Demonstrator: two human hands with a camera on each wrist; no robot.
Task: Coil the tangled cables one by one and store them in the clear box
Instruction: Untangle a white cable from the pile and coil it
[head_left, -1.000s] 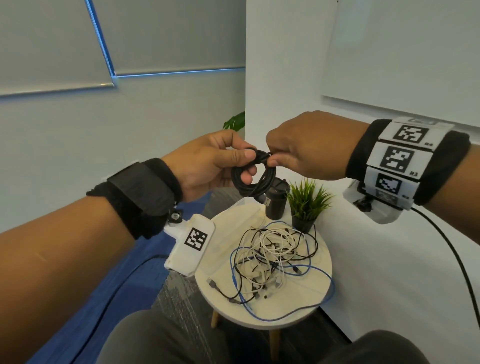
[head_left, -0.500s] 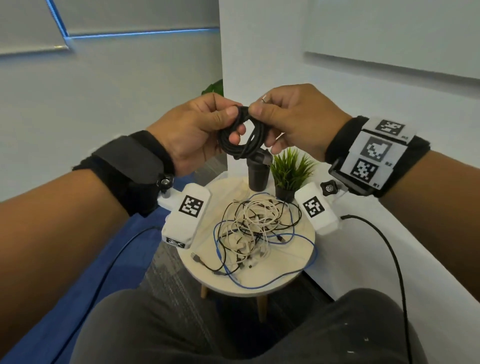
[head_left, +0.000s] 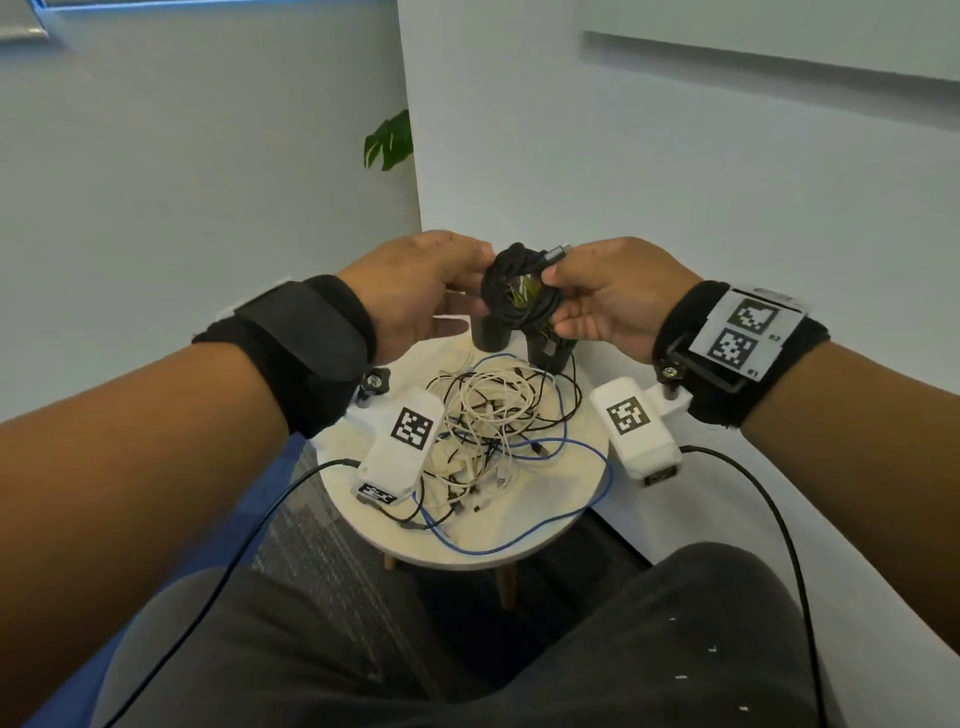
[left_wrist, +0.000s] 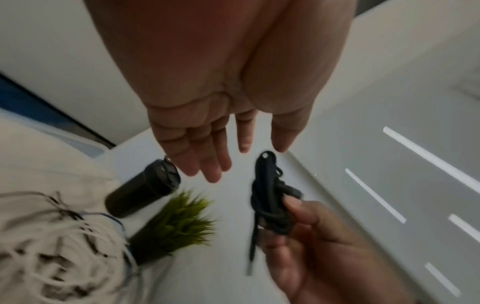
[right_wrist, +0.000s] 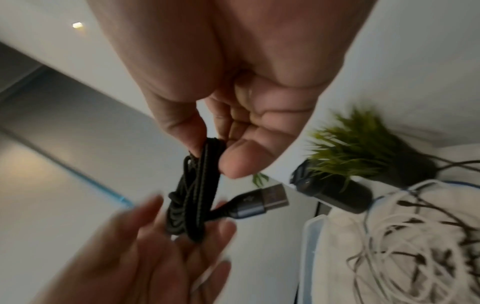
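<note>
A coiled black cable (head_left: 519, 296) hangs in the air above the round table (head_left: 550, 509). My right hand (head_left: 563, 291) pinches the coil (right_wrist: 197, 185) between thumb and forefinger, and its grey USB plug (right_wrist: 262, 201) sticks out sideways. My left hand (head_left: 470, 278) is beside the coil; in the left wrist view its fingers (left_wrist: 215, 164) are straight and apart from the cable (left_wrist: 270, 197). A tangle of white, black and blue cables (head_left: 493, 421) lies on the table below. A clear plastic rim (right_wrist: 310, 242), perhaps the box, shows beside the table.
A black cylinder (head_left: 488, 335) and a small green plant in a dark pot (head_left: 553, 351) stand at the table's far edge. White walls close in behind and to the right. My knees are just in front of the table, and blue floor lies at left.
Both hands came lower and nearer the table with the coil. The left hand, which was pinching the coil, has straightened its fingers; the right hand keeps hold of it.
</note>
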